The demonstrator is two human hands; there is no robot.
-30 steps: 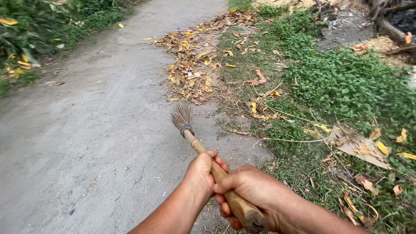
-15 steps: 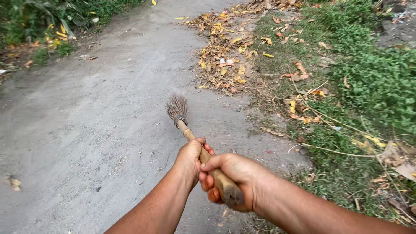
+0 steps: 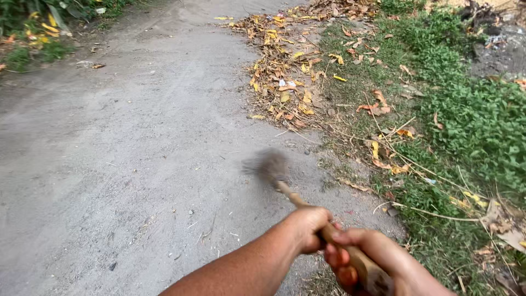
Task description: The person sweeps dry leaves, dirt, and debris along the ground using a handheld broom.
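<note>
- Nearest, the right hand (image 3: 378, 257) is closed in a grip around the end of a wooden broom (image 3: 307, 205).
- Just ahead, the left hand (image 3: 309, 227) is clenched round the handle, forearm stretched forward.
- The handle runs up-left; the blurred bristles (image 3: 266, 163) are seen over the dirt path (image 3: 126, 153).
- Beyond lies a pile of dry leaves (image 3: 285, 71).

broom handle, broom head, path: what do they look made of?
Broom handle: looks like bare wood, tan, unpainted, with a cut end grain face. Broom head: grey-brown stiff fibres or twigs, too motion-blurred to be sure. Path: grey, matte, gritty, likely packed dirt or worn concrete. Both hands, left and right, grip the handle.
</note>
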